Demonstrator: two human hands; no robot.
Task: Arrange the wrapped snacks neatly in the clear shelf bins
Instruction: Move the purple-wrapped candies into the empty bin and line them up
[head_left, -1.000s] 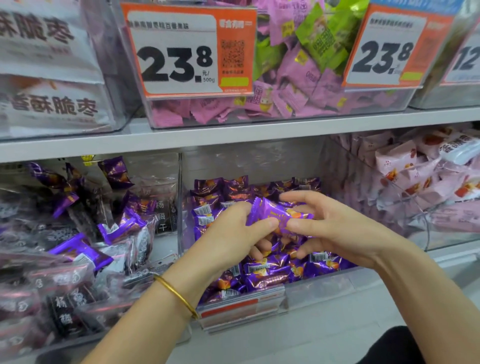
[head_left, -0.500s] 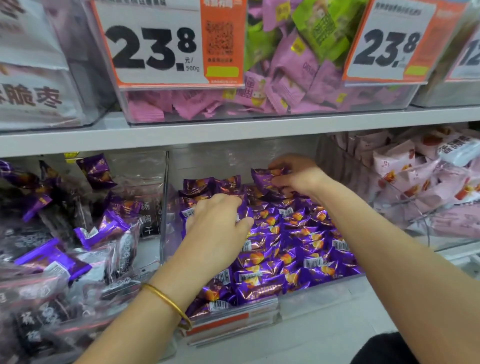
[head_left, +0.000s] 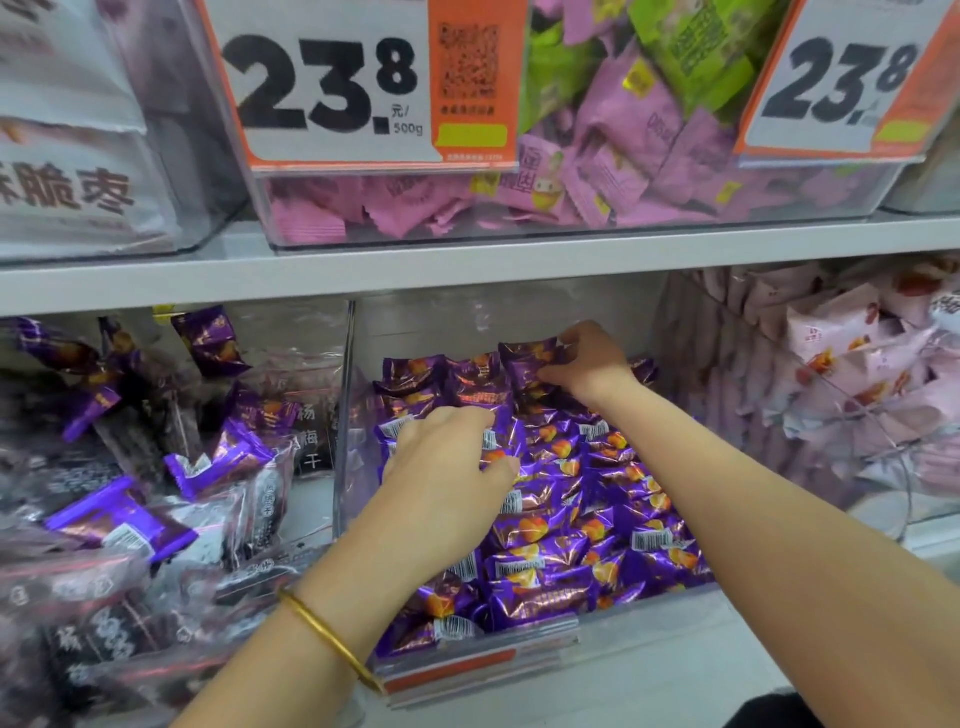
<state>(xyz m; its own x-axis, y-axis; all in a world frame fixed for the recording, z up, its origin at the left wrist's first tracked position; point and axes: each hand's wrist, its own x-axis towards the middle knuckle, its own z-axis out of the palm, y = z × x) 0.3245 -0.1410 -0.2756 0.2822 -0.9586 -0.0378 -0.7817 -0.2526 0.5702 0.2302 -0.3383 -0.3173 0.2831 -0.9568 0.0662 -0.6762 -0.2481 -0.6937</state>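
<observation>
the purple wrapped snacks (head_left: 571, 509) are piled in the middle clear bin (head_left: 345, 415), with a tidier row stood up along the bin's back wall. the right hand (head_left: 592, 364) is reached to the back of that bin, and one purple packet (head_left: 524, 358) in the back row is pinched between its thumb and fingertips. the left hand (head_left: 447, 462) is laid on the pile nearer the bin's left wall, fingers bent down into the wrappers; whether anything is actually gripped there can't be told. a gold bangle (head_left: 327, 639) is worn on that wrist, out in front of the bin. left of the bin, dark packs (head_left: 130, 519) are heaped with a few purple ones mixed in; right of it, pale pink packs (head_left: 831, 343) are kept. above the bin, pink packets (head_left: 623, 156) are seen behind a 23.8 price tag (head_left: 332, 83).
</observation>
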